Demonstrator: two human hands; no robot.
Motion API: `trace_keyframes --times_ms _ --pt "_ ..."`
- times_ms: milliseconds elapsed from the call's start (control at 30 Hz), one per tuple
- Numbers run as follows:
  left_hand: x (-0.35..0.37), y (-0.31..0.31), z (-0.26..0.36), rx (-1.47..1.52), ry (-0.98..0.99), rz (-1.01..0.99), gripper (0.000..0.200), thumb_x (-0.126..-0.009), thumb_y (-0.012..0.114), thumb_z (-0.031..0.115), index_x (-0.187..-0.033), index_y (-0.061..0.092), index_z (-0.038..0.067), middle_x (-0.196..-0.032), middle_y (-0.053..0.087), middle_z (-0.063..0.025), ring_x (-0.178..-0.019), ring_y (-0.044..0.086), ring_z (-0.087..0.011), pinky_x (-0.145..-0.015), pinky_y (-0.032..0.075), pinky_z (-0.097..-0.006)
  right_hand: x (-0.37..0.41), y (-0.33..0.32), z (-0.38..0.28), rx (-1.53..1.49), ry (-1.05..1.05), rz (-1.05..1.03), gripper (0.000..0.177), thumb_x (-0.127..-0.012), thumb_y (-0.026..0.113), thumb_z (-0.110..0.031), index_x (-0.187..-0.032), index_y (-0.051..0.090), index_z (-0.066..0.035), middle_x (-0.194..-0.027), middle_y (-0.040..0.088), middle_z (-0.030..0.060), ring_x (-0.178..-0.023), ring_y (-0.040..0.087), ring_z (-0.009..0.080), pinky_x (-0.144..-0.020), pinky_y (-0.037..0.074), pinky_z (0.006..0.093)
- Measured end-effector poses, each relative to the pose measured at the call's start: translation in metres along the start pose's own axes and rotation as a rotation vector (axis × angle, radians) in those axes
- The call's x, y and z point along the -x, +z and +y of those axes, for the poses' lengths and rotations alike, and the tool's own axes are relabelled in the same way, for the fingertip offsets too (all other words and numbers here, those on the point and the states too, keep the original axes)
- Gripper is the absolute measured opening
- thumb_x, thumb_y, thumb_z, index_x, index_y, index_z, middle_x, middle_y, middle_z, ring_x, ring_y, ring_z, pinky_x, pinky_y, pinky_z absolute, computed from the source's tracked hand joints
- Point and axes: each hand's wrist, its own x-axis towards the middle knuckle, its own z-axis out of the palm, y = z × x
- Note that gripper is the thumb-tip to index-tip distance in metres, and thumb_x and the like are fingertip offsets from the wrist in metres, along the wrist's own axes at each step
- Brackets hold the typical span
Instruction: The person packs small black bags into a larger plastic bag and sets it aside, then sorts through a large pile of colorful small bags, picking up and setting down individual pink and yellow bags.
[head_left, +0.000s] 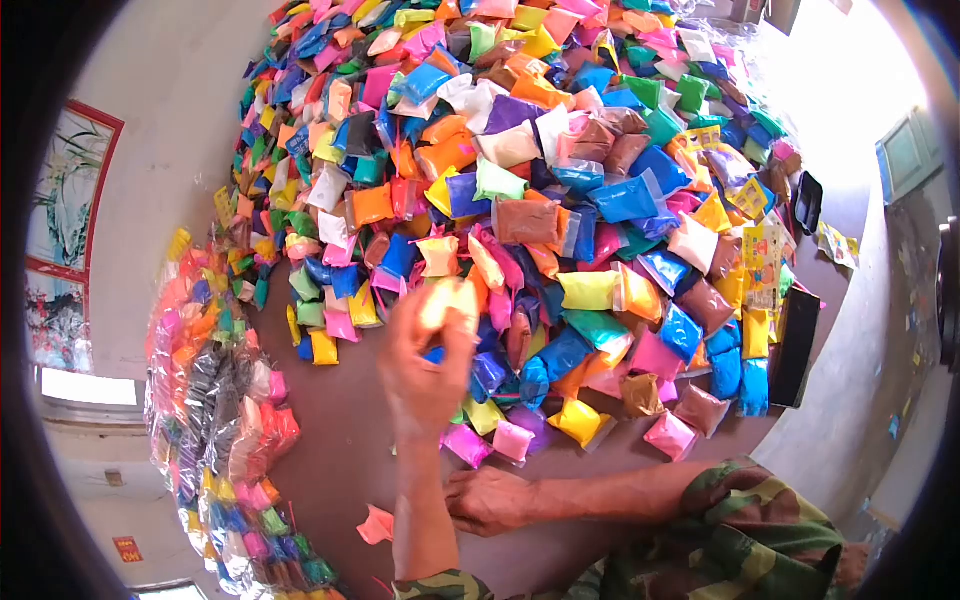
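Note:
My left hand (425, 350) is raised over the near edge of a large heap of colourful clay packets (530, 220). Its fingers are closed on a pale, overexposed clay packet (452, 303), yellowish to orange. My right hand (490, 500) rests low on the brown table (345, 430), beside my left forearm. Its fingers are curled in, and whatever they may hold is hidden. Close to the hands lie a magenta packet (466, 445), a pink packet (513, 441) and a yellow packet (580, 423). A salmon-coloured packet (376, 524) lies left of my left forearm.
Clear plastic bags of packets (205, 390) line the table's left side. Toward the right edge are a yellow printed sheet (762, 265), a dark flat box (797, 348) and a black tray-like object (806, 203). A red-framed picture (72, 235) hangs on the left wall.

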Motion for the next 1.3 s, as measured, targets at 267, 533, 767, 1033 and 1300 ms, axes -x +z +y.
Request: trace_keyframes --times_ms 267,533,767,1033,1300 --pt "-0.062 0.014 -0.029 -0.334 0.321 0.127 0.054 -0.092 0.074 0.009 -0.143 0.061 0.000 -0.132 0.071 -0.0170 -0.120 0.069 -0.0306 -0.105 0.054 -0.0412 -0.001 0.000 -0.003 -0.003 -0.013 0.067 0.017 -0.092 0.066 -0.019 -0.091 0.070 -0.003 -0.091 0.068 0.0148 -0.094 0.066 0.0378 -0.080 0.056 0.0499" --pt "-0.080 0.016 -0.036 -0.280 0.158 0.175 0.056 -0.090 0.083 0.006 -0.140 0.060 0.000 -0.130 0.070 -0.0164 -0.116 0.071 -0.0295 -0.100 0.058 -0.0398 0.000 0.004 0.001 -0.018 -0.050 0.131 0.016 -0.092 0.065 -0.018 -0.095 0.072 -0.004 -0.094 0.071 0.0146 -0.094 0.068 0.0389 -0.084 0.057 0.0492" --pt "-0.041 -0.001 -0.008 0.604 -0.303 -0.057 0.044 -0.097 0.078 0.009 -0.139 0.064 0.009 -0.116 0.074 -0.0044 -0.091 0.072 -0.0082 -0.059 0.057 -0.0215 0.000 -0.003 -0.006 -0.003 0.018 0.016 0.017 -0.093 0.066 -0.020 -0.100 0.071 -0.005 -0.097 0.070 0.0151 -0.099 0.066 0.0390 -0.086 0.056 0.0512" --pt "-0.038 0.041 -0.006 -0.026 0.136 -0.180 0.065 -0.088 0.088 0.014 -0.144 0.059 -0.001 -0.128 0.069 -0.0114 -0.116 0.069 -0.0196 -0.095 0.059 -0.0330 0.004 0.004 0.001 -0.038 -0.006 0.081 0.024 -0.087 0.070 -0.016 -0.109 0.070 -0.008 -0.105 0.072 0.0159 -0.102 0.066 0.0403 -0.086 0.057 0.0518" --pt "-0.027 0.023 0.007 0.167 -0.086 -0.071 0.044 -0.089 0.082 0.005 -0.130 0.066 0.003 -0.119 0.068 -0.0058 -0.103 0.068 -0.0158 -0.088 0.059 -0.0310 0.002 0.009 0.002 -0.038 -0.042 0.150 0.017 -0.088 0.070 -0.017 -0.101 0.070 -0.006 -0.101 0.071 0.0159 -0.101 0.067 0.0398 -0.087 0.056 0.0508"
